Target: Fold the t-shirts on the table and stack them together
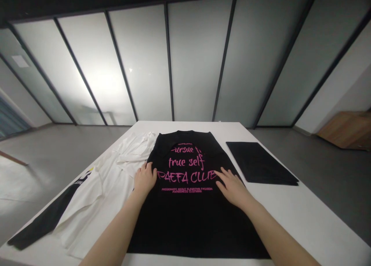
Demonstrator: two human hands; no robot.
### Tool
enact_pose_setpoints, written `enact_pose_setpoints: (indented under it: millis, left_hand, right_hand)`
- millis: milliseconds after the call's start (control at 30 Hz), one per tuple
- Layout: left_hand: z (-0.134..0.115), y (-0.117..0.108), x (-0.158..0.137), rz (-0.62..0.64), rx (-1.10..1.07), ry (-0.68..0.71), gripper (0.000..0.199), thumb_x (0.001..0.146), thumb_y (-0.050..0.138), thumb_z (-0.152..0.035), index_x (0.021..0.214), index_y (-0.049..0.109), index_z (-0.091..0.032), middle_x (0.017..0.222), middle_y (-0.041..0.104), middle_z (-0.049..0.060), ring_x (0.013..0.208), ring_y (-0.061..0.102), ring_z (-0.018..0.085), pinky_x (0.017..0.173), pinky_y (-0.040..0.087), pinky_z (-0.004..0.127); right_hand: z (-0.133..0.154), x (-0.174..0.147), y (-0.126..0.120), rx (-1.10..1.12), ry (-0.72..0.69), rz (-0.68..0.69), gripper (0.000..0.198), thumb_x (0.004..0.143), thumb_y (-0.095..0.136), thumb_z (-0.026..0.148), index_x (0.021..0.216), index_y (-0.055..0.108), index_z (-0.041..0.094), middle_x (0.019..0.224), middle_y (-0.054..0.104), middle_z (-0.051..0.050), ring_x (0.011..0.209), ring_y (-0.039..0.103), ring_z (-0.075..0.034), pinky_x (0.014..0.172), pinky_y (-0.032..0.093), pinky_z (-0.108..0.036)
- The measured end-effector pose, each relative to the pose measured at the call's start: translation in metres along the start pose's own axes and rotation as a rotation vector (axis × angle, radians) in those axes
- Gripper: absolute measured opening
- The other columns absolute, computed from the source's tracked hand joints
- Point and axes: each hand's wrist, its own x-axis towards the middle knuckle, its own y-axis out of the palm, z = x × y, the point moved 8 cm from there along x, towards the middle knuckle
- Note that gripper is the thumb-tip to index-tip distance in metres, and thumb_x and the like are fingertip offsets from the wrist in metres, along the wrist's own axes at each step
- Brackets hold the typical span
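Note:
A black T-shirt (191, 223) lies flat on the white table, its pink lettering facing up and its collar at the far end. The sleeves do not show; both sides look folded in. My left hand (145, 178) rests on the shirt's left edge, thumb apart from the fingers, beside the end of the large lettering. On the right side, my right hand (234, 186) lies on the cloth with fingers spread, its fingertips by the last pink letter. Both palms face down.
A loose white garment (116, 188) lies to the left, partly over a dark garment (49, 215) with a print. On the right sits folded black clothing (261, 163). The white table (301, 215) stands before frosted glass panels (197, 61). A wooden board (346, 128) is at far right.

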Motion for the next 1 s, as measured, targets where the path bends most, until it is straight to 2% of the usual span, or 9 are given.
enact_pose_setpoints:
  millis: [67, 167, 267, 400, 567, 667, 767, 900, 1000]
  left_hand:
    - [0.014, -0.002, 0.005, 0.049, -0.026, -0.067, 0.047, 0.106, 0.039, -0.033, 0.143, 0.056, -0.01, 0.13, 0.071, 0.024, 0.116, 0.072, 0.035, 0.098, 0.054, 0.045]
    - [0.039, 0.004, 0.015, 0.204, -0.042, -0.131, 0.04, 0.105, 0.04, -0.031, 0.128, 0.063, -0.007, 0.116, 0.076, 0.024, 0.11, 0.074, 0.035, 0.091, 0.054, 0.041]
    - [0.054, 0.012, 0.022, 0.353, -0.081, -0.102, 0.028, 0.1, 0.049, -0.03, 0.102, 0.071, -0.013, 0.11, 0.079, 0.021, 0.107, 0.075, 0.034, 0.087, 0.054, 0.036]
    - [0.068, 0.017, 0.021, 0.456, -0.282, -0.128, 0.021, 0.093, 0.056, -0.032, 0.082, 0.068, -0.018, 0.092, 0.08, 0.013, 0.089, 0.078, 0.029, 0.074, 0.054, 0.032]
    - [0.077, 0.018, 0.013, 0.472, -0.492, -0.209, 0.026, 0.091, 0.055, -0.042, 0.08, 0.065, -0.021, 0.088, 0.08, 0.01, 0.085, 0.078, 0.029, 0.063, 0.054, 0.031]
    - [0.078, 0.015, 0.011, 0.46, -0.489, -0.23, 0.03, 0.092, 0.052, -0.046, 0.079, 0.063, -0.021, 0.089, 0.08, 0.012, 0.088, 0.078, 0.03, 0.064, 0.056, 0.031]
    - [0.074, 0.01, 0.01, 0.444, -0.505, -0.227, 0.036, 0.094, 0.048, -0.049, 0.078, 0.063, -0.022, 0.088, 0.079, 0.012, 0.09, 0.078, 0.031, 0.065, 0.057, 0.032]
    - [0.076, 0.004, 0.005, 0.411, -0.459, -0.224, 0.036, 0.096, 0.044, -0.049, 0.083, 0.063, -0.021, 0.089, 0.079, 0.011, 0.091, 0.077, 0.031, 0.072, 0.057, 0.035]
    - [0.081, 0.004, -0.002, 0.38, -0.314, -0.191, 0.023, 0.093, 0.048, -0.041, 0.089, 0.06, -0.022, 0.094, 0.079, 0.012, 0.094, 0.077, 0.031, 0.079, 0.056, 0.035]
  right_hand:
    - [-0.004, -0.007, 0.0, -0.04, 0.057, 0.008, 0.056, 0.106, 0.047, 0.033, 0.161, 0.05, 0.025, 0.169, 0.041, -0.016, 0.153, 0.043, -0.039, 0.121, 0.038, -0.051]
    - [-0.032, -0.013, -0.01, -0.13, 0.235, -0.025, 0.056, 0.103, 0.054, 0.029, 0.158, 0.053, 0.015, 0.151, 0.057, -0.026, 0.134, 0.061, -0.041, 0.108, 0.048, -0.049]
    - [-0.06, -0.013, -0.019, -0.098, 0.348, -0.036, 0.049, 0.101, 0.058, 0.029, 0.147, 0.061, 0.012, 0.131, 0.068, -0.026, 0.114, 0.072, -0.037, 0.096, 0.054, -0.045]
    - [-0.083, -0.008, -0.019, 0.023, 0.396, -0.016, 0.028, 0.097, 0.062, 0.025, 0.12, 0.076, 0.016, 0.117, 0.077, -0.018, 0.109, 0.075, -0.032, 0.089, 0.055, -0.038]
    - [-0.102, -0.006, -0.017, 0.238, 0.366, -0.037, 0.016, 0.094, 0.063, 0.022, 0.102, 0.076, 0.017, 0.107, 0.08, -0.013, 0.1, 0.076, -0.026, 0.085, 0.054, -0.033]
    - [-0.117, -0.011, -0.014, 0.422, 0.439, 0.014, 0.02, 0.099, 0.053, 0.022, 0.093, 0.072, 0.017, 0.084, 0.077, -0.009, 0.076, 0.075, -0.021, 0.069, 0.053, -0.029]
    - [-0.127, -0.021, -0.015, 0.499, 0.56, 0.044, 0.026, 0.102, 0.045, 0.026, 0.092, 0.068, 0.018, 0.067, 0.068, -0.004, 0.054, 0.065, -0.018, 0.056, 0.047, -0.028]
    - [-0.107, -0.02, -0.023, 0.352, 0.453, 0.055, 0.024, 0.097, 0.061, 0.038, 0.083, 0.067, 0.02, 0.073, 0.072, -0.006, 0.067, 0.07, -0.023, 0.061, 0.046, -0.03]
    - [-0.089, -0.015, -0.024, 0.212, 0.336, 0.06, 0.022, 0.092, 0.069, 0.033, 0.074, 0.063, 0.022, 0.079, 0.073, -0.007, 0.078, 0.071, -0.024, 0.066, 0.044, -0.029]
